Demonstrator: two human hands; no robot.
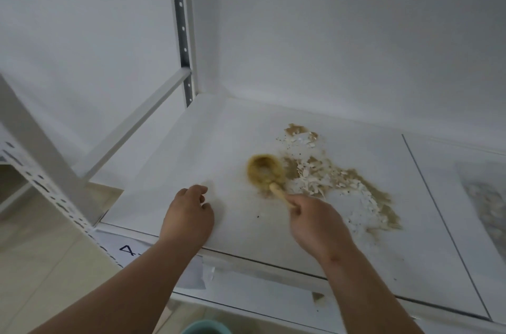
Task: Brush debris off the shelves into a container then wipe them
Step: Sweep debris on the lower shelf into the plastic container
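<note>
Blurred brush (265, 172); teal container (206, 327) cut off.

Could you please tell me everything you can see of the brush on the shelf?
The brush has a round head of yellowish-tan bristles and a pale, wooden-looking handle. It is blurred, so finer detail cannot be told. The right hand grips the handle's near end, and the head lies against the white shelf at the left edge of the debris, a spread of tan dust and white flakes. The left hand rests on the shelf apart from it.
</note>
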